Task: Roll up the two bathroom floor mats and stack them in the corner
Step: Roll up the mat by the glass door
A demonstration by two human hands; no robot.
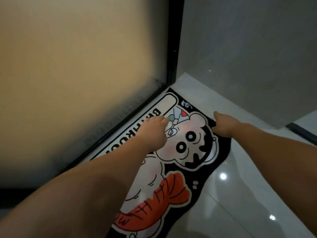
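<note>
Barely begun: cartoon bath mat [173,169] flat beside glass door [82,74], left hand [152,129] pressing it, right hand [223,124] pinching its edge, second mat unseen.

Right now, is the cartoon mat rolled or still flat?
Flat. The cartoon mat lies spread on the floor, its print fully visible, no roll started.
</note>
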